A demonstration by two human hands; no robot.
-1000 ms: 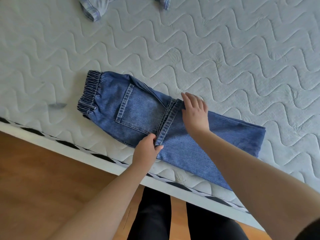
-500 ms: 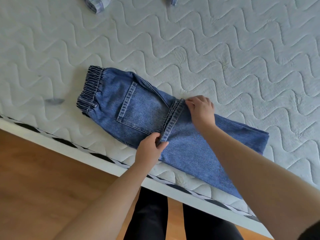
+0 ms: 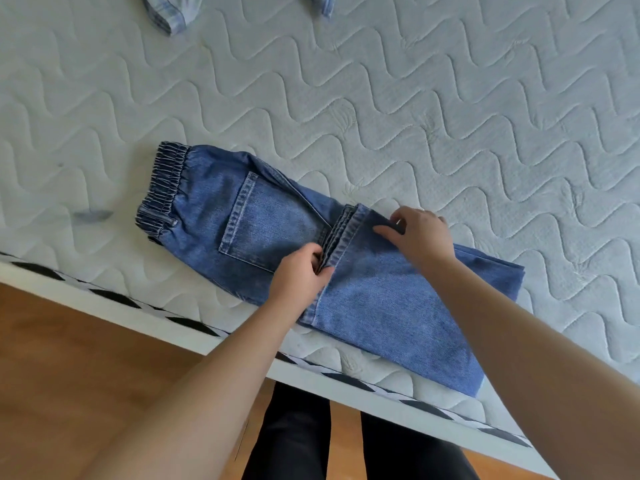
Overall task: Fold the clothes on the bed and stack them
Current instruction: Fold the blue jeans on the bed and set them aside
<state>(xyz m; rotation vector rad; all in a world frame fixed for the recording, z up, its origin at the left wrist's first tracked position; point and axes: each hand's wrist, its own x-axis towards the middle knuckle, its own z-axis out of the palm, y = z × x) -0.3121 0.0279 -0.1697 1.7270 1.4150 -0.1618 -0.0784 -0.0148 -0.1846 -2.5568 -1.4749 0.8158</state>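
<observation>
Head view: folded jeans (image 3: 381, 299) lie on the mattress (image 3: 415, 98) near its front edge. Left hand (image 3: 299, 275), arm reaching forward, pinches the stacked leg hems at their near end; right hand (image 3: 420, 233), wrist bent leftward, grips the folded legs just beside them.

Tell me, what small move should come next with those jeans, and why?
Probably carry the hems toward the waistband. The jeans are folded once, the left hand pinches the hems, the right hand grips the denim beside them.
</observation>
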